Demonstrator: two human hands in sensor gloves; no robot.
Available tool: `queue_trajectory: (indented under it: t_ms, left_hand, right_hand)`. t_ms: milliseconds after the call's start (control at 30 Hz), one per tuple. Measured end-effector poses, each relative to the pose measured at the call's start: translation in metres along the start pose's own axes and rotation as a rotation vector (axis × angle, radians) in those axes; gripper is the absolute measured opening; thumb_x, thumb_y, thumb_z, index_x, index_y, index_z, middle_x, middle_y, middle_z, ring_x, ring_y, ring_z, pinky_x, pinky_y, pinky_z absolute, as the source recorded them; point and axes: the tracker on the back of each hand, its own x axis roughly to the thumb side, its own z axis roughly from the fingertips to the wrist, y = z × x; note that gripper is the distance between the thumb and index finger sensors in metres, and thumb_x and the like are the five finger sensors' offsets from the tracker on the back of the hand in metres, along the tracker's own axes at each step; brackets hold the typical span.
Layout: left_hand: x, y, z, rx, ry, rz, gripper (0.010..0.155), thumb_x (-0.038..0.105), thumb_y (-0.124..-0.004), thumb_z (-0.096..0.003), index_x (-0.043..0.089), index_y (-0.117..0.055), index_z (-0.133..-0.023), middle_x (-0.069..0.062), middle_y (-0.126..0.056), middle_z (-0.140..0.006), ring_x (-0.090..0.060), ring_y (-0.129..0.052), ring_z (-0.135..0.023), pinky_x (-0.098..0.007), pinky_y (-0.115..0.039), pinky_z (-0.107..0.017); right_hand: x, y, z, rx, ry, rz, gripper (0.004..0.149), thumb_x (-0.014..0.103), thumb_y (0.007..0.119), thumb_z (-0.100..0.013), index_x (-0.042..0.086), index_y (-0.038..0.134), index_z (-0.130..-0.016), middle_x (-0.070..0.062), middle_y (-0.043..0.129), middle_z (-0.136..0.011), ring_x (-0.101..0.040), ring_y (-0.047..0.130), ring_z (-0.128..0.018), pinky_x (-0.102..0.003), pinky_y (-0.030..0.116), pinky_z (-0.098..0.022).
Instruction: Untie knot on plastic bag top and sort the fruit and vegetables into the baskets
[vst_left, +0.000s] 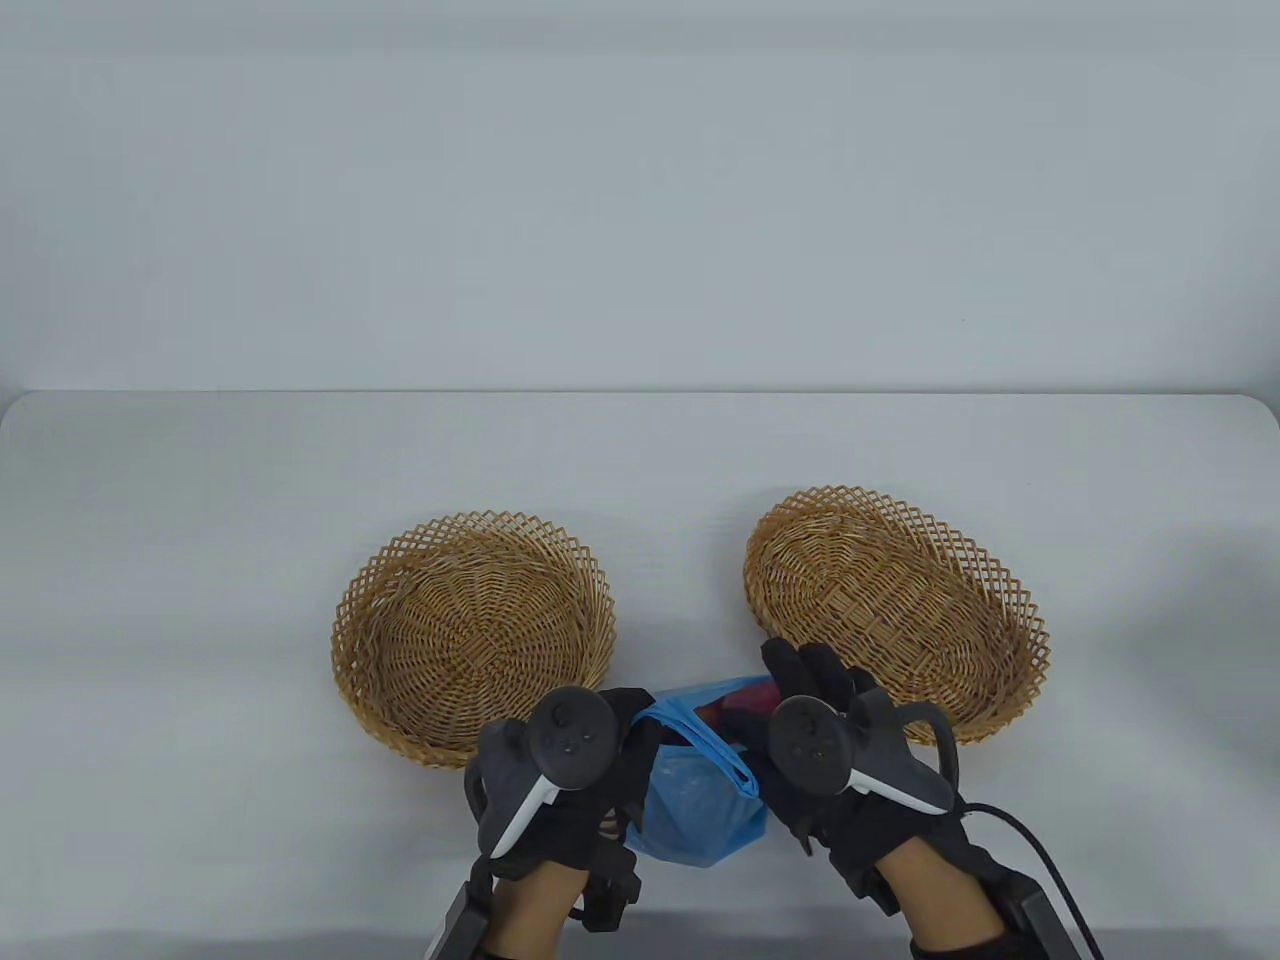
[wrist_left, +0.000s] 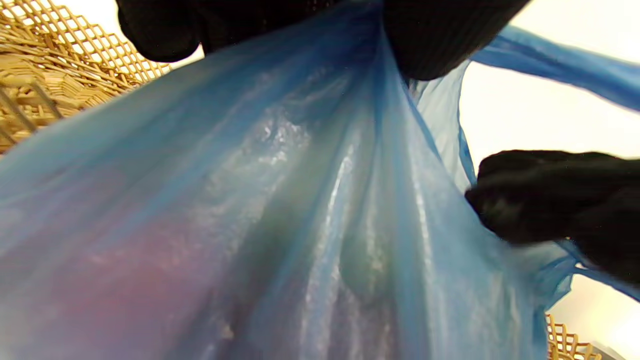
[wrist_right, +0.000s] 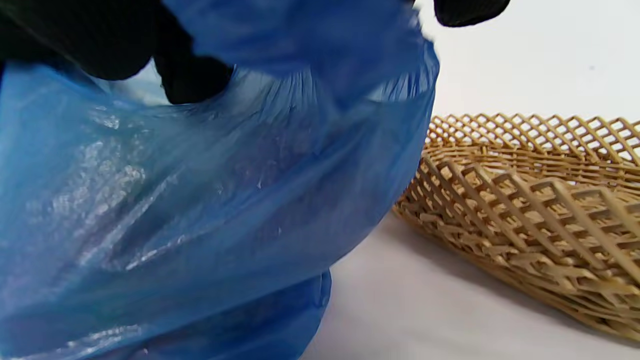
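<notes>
Pale grey desk (vst_left: 200, 560), plain wall (vst_left: 640, 200) behind; near its front edge both hands, left (vst_left: 560, 790) and right (vst_left: 830, 760), pinch the bag (vst_left: 695, 800) between two baskets (vst_left: 470, 640).

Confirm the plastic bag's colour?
Translucent blue plastic bag, clearest in the right wrist view; reddish contents show faintly through it in the left wrist view.
</notes>
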Motion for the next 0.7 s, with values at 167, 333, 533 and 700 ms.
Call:
queue_trajectory:
  t_ms: [167,333,533,700]
  left_hand:
    - [-0.002,0.002,0.000,0.020,0.023,-0.003,0.042,0.047,-0.065,-0.0510,0.033,-0.072,-0.090,0.004,-0.085,-0.098,-0.025,-0.095,-0.087,-0.057,-0.060,-0.078]
    - [-0.005,0.004,0.000,0.041,0.048,0.018,0.042,0.046,-0.065,-0.0512,0.032,-0.072,-0.090,0.002,-0.084,-0.098,-0.024,-0.095,-0.087,-0.056,-0.060,-0.078]
    - [-0.006,0.006,0.000,0.053,0.051,0.028,0.042,0.047,-0.065,-0.0512,0.032,-0.072,-0.090,0.002,-0.085,-0.098,-0.024,-0.095,-0.086,-0.056,-0.061,-0.077]
    - [-0.007,0.006,0.000,0.061,0.057,0.025,0.042,0.047,-0.065,-0.0512,0.032,-0.072,-0.090,0.001,-0.085,-0.098,-0.024,-0.095,-0.086,-0.056,-0.061,-0.077]
  right_hand:
    - [-0.001,-0.002,-0.001,-0.044,0.031,0.006,0.046,0.054,0.067,-0.046,0.027,0.092,-0.074,-0.013,0.040,-0.120,-0.044,0.027,-0.108,-0.070,0.032,-0.074]
    - [-0.006,-0.003,-0.003,-0.066,0.096,0.061,0.050,0.055,0.067,-0.046,0.020,0.102,-0.053,-0.014,0.066,-0.110,-0.044,0.050,-0.103,-0.069,0.045,-0.071]
    - [-0.013,-0.004,-0.006,-0.111,0.198,0.088,0.056,0.055,0.066,-0.045,0.016,0.104,-0.038,-0.011,0.096,-0.085,-0.038,0.091,-0.077,-0.060,0.071,-0.060]
    - [-0.013,-0.004,-0.006,-0.065,0.213,0.131,0.046,0.058,0.078,-0.043,0.020,0.103,-0.038,-0.010,0.095,-0.086,-0.036,0.091,-0.076,-0.058,0.073,-0.059]
